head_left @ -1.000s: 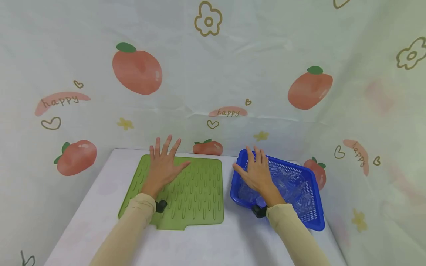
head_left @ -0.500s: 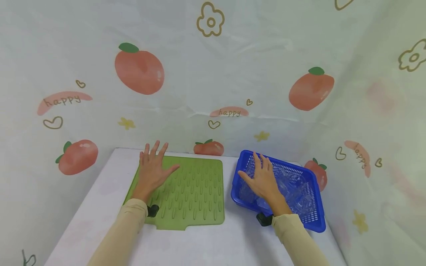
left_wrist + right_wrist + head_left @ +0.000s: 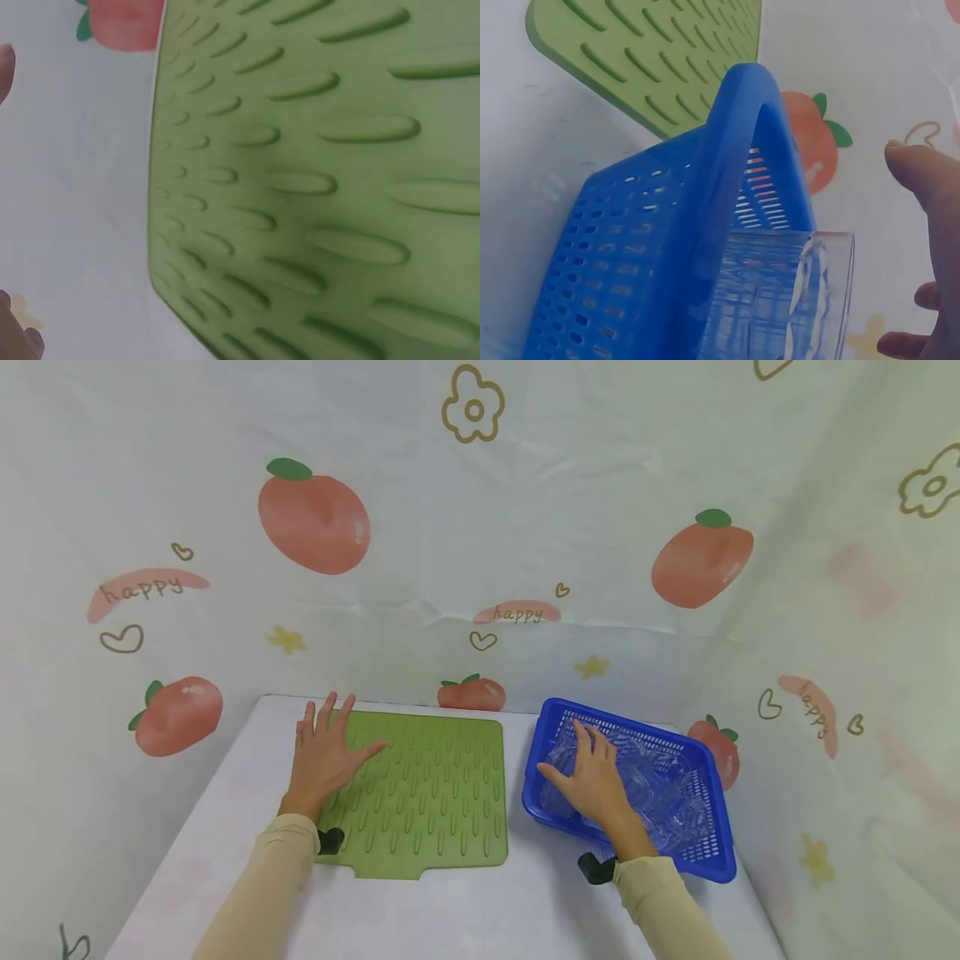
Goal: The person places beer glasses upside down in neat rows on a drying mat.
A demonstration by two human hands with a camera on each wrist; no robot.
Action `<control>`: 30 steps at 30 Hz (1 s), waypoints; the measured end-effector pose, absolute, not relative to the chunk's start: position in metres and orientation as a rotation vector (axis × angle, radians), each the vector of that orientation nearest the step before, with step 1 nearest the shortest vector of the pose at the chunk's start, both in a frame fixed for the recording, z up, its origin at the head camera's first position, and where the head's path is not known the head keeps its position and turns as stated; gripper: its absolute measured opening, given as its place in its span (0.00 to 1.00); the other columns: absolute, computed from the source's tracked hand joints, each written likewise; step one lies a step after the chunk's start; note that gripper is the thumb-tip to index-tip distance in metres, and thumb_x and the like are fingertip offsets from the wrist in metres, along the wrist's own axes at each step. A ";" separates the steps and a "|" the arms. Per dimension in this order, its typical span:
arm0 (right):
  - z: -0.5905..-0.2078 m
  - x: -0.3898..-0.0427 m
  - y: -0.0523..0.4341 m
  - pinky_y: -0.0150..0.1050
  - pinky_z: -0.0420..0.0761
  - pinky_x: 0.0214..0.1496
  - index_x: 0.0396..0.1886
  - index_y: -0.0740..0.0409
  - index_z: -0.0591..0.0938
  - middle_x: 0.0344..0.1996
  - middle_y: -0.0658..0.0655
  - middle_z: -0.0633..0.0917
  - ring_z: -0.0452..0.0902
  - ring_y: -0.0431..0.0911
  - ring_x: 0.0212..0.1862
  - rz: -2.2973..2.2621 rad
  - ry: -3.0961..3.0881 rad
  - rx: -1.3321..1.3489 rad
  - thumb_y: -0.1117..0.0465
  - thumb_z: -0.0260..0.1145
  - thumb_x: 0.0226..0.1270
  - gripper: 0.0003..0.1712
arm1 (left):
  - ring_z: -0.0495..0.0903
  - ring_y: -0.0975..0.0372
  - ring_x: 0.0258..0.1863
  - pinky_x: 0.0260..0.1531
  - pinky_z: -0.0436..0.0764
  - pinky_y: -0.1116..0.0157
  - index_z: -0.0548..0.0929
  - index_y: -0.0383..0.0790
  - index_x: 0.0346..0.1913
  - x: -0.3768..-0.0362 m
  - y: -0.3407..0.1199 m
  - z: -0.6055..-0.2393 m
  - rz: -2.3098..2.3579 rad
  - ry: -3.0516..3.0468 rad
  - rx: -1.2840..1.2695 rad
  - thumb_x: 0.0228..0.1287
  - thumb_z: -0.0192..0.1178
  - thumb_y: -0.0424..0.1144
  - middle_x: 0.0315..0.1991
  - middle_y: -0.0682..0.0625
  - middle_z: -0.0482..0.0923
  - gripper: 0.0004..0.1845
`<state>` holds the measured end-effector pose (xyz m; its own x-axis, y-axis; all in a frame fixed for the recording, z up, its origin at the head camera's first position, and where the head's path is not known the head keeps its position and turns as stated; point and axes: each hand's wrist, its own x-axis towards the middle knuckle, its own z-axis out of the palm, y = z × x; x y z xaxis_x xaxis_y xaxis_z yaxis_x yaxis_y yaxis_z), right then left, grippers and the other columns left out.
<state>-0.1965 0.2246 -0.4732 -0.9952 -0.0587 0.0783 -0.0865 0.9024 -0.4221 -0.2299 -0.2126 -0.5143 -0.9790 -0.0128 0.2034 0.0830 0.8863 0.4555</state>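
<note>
My left hand [image 3: 321, 768] hovers over the left side of a green ridged mat [image 3: 427, 785], fingers spread and holding nothing. In the left wrist view, the mat's raised ridges [image 3: 367, 129] fill most of the picture, and only fingertips show at the left edge. Over the left part of a blue plastic basket [image 3: 712, 860], my right hand [image 3: 596, 781] is held with its thumb apart from the fingers and nothing between them. Clear, ridged drinking glasses [image 3: 645, 785] lie in the basket; my hand and forearm hide some. One glass [image 3: 780, 292] shows close up in the right wrist view.
Mat and basket lie side by side on a white-covered table [image 3: 480, 914], with a narrow strip between them. A pale cloth [image 3: 420, 535] printed with fruit hangs behind and at the sides. Dark wrist cameras [image 3: 597, 867] sit at both sleeves.
My left hand has drifted left and nearer my body over the mat. The right hand has moved slightly right and nearer, staying over the basket. Mat and basket have not moved.
</note>
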 end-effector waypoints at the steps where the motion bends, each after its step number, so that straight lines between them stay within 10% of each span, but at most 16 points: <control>1: -0.474 -0.196 0.225 0.73 0.64 0.72 0.83 0.56 0.48 0.78 0.72 0.54 0.48 0.72 0.78 0.676 -3.005 0.112 0.31 0.67 0.64 0.62 | 0.36 0.32 0.81 0.73 0.42 0.28 0.47 0.53 0.84 -0.230 -0.215 -0.517 -0.718 -2.854 -0.042 0.60 0.59 0.74 0.84 0.40 0.41 0.57; 30: -0.478 -0.191 0.227 0.69 0.66 0.73 0.78 0.61 0.62 0.75 0.72 0.63 0.55 0.70 0.76 0.551 -3.074 0.108 0.38 0.74 0.61 0.55 | 0.41 0.27 0.78 0.73 0.43 0.27 0.51 0.43 0.82 -0.214 -0.246 -0.567 -0.826 -2.932 0.051 0.65 0.60 0.68 0.82 0.32 0.45 0.53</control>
